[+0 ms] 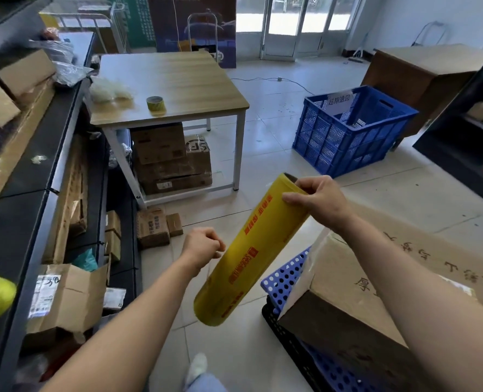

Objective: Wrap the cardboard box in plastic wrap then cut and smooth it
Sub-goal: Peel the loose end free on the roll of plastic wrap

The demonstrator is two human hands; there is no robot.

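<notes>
Head camera looks down over both my forearms at the tiled floor [263, 154]. My right hand [319, 202] grips the upper end of the yellow plastic wrap roll [251, 250], fingers curled over its open rim and thumb across the side. The roll hangs tilted in the air, upper end to the right and lower end toward me, red print running along it. My left hand [203, 246] is curled into a fist just beside the roll's middle; I cannot make out anything held in it.

At lower right the cardboard box [347, 292] sits on a blue perforated crate [285, 278], just beside the roll's lower half. A pale, filmy sheet lies along the box's near left edge; whether it joins the roll I cannot tell.

Farther off, a wooden bench [178, 80] carries a tape roll [156, 103], with stacked cartons [172, 157] underneath. A big blue crate [353, 128] stands on the floor to the right. Along the left runs a dark shelf [37, 165] with more cardboard.
</notes>
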